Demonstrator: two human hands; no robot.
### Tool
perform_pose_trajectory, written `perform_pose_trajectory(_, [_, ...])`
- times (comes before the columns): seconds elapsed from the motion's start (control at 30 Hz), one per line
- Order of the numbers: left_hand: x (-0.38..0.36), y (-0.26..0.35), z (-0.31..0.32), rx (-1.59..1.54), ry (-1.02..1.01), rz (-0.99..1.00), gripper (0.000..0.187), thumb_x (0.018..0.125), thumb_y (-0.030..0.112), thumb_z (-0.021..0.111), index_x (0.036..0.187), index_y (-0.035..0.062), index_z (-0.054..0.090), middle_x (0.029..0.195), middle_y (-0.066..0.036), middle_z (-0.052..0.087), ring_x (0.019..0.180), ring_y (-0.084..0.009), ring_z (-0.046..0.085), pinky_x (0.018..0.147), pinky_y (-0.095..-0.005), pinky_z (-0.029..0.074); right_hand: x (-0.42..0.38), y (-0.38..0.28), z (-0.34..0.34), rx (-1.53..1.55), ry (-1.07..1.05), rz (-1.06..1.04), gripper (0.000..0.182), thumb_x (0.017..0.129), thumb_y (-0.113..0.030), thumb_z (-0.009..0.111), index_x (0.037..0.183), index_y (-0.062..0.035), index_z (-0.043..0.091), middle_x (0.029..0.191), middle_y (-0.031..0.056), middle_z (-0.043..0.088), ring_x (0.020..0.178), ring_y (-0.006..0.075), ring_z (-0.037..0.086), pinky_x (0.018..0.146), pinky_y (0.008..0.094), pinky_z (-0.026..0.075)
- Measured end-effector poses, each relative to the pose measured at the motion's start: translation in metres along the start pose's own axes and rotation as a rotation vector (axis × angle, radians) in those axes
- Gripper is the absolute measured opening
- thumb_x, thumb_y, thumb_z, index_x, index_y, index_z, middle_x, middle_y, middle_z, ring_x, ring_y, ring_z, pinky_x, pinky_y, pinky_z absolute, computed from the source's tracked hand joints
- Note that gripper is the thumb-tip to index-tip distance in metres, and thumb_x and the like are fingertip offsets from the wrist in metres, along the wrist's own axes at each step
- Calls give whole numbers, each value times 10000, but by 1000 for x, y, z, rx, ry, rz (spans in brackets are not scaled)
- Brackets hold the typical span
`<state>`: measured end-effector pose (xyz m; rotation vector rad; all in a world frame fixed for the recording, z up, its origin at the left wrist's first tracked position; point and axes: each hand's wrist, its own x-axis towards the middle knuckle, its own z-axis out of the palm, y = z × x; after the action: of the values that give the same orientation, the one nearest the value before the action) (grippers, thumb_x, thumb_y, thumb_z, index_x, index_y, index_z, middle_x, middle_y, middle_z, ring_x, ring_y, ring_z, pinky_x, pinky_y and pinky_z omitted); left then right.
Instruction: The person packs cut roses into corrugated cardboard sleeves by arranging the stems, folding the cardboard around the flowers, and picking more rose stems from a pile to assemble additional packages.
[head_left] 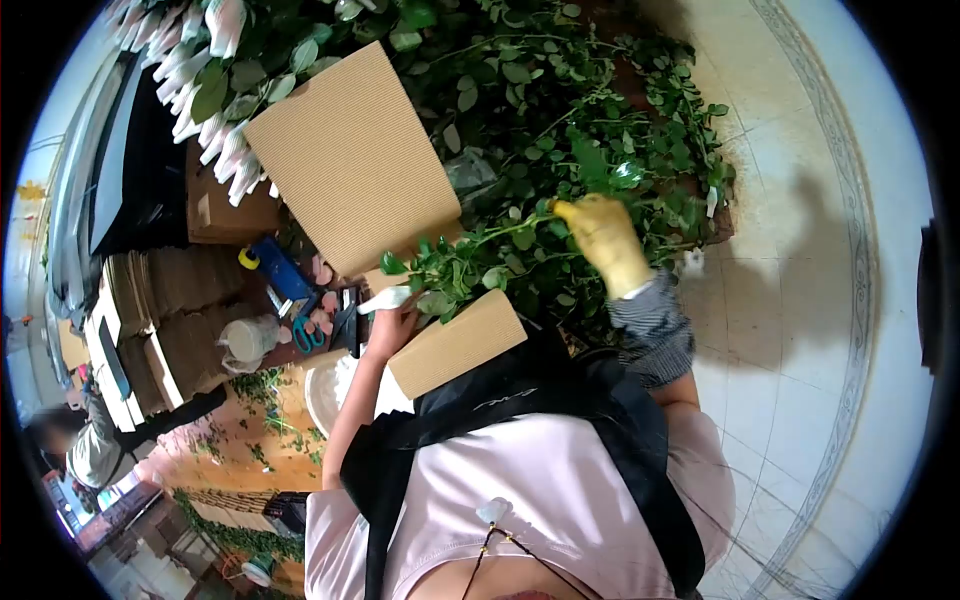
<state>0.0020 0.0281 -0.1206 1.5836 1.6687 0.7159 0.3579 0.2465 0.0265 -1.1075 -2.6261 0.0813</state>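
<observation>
A rose with its head in a white sleeve [388,298] lies across in front of me, its leafy stem [500,232] running to the right. My left hand [393,325] is bare and closed around the stem just below the sleeved head. In a yellow glove, my right hand [605,243] is closed at the stem's other end; the glove hides part of the grip. Between and below my hands is a folded corrugated cardboard sheet [455,345]. Its larger panel [355,155] stands up beyond my left hand.
A heap of leafy rose stems [620,130] covers the far side. Several sleeved roses [225,150] lie upper left. Blue scissors [308,334], a blue tool [278,268] and a tape roll [248,341] are left, beside cardboard stacks [165,320]. Another person [95,445] is far left.
</observation>
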Motion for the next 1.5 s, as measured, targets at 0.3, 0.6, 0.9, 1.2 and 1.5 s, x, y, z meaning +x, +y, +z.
perform_pose_trajectory(0.3, [10,63,-30,637,12,205,280,807,227,704,1072,137,711,1290,-76,554,1233,-314,479,976,-477,406,-53,-3,113,122,-123,245,161,784,-34,613,859,-106,736,759,85,669,748,277,641,701,389,527])
perform_pose_trajectory(0.6, [12,55,-26,326,54,171,312,740,42,710,1049,77,691,1233,-149,556,1073,-379,528,918,-450,469,22,52,56,676,-312,334,391,930,-156,607,1318,-117,583,1129,117,692,1001,283,660,914,385,522])
perform_pose_trajectory(0.9, [9,47,-22,271,108,136,343,700,42,757,1030,55,666,1214,-150,560,1075,-380,514,918,-457,455,109,105,164,-458,-196,29,381,922,-161,519,1294,-191,592,1306,73,614,1249,183,531,1138,398,307])
perform_pose_trajectory(1.2, [3,39,-12,173,199,69,339,683,22,721,1017,52,670,1257,-201,487,1151,-404,484,988,-450,433,74,88,-46,-351,464,159,82,737,-62,663,789,-117,696,744,78,663,823,264,654,986,451,467])
perform_pose_trajectory(1.5, [2,31,-4,-118,270,-130,531,697,56,749,1198,78,576,1151,-192,490,1040,-376,546,895,-453,457,-7,23,-125,385,448,-13,125,797,6,665,912,-22,624,909,126,650,930,303,629,1063,570,403])
